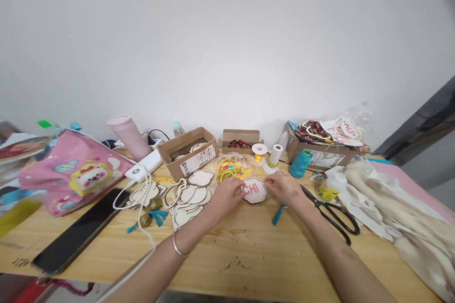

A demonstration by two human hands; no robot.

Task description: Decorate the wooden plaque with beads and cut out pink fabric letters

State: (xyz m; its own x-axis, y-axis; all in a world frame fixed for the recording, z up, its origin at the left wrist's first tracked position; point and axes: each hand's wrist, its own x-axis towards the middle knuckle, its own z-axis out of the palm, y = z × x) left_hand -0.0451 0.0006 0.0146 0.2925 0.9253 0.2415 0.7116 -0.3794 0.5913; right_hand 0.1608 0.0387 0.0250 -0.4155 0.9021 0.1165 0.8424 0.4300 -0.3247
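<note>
A white cloud-shaped patch (254, 190) with a dark scalloped edge and pink letters is held just over the wooden table. My left hand (231, 194) pinches its left edge between thumb and fingers. At the opposite edge, my right hand (282, 187) has its fingertips closed on the rim. A tangle of yellow cords (229, 170) lies just behind my left hand. Blank cream cloud-shaped pieces (192, 196) are piled to the left of it. A teal tassel (277, 214) rests below my right wrist, and black scissors (334, 218) lie beside my right forearm.
Cardboard boxes (190, 154) line the wall side, with a teal thread cone (300, 163) and spools (275, 155) among them. A phone (80, 232), white cable (147, 227) and pink bag (78, 170) occupy the left. Cream fabric (408, 227) covers the right.
</note>
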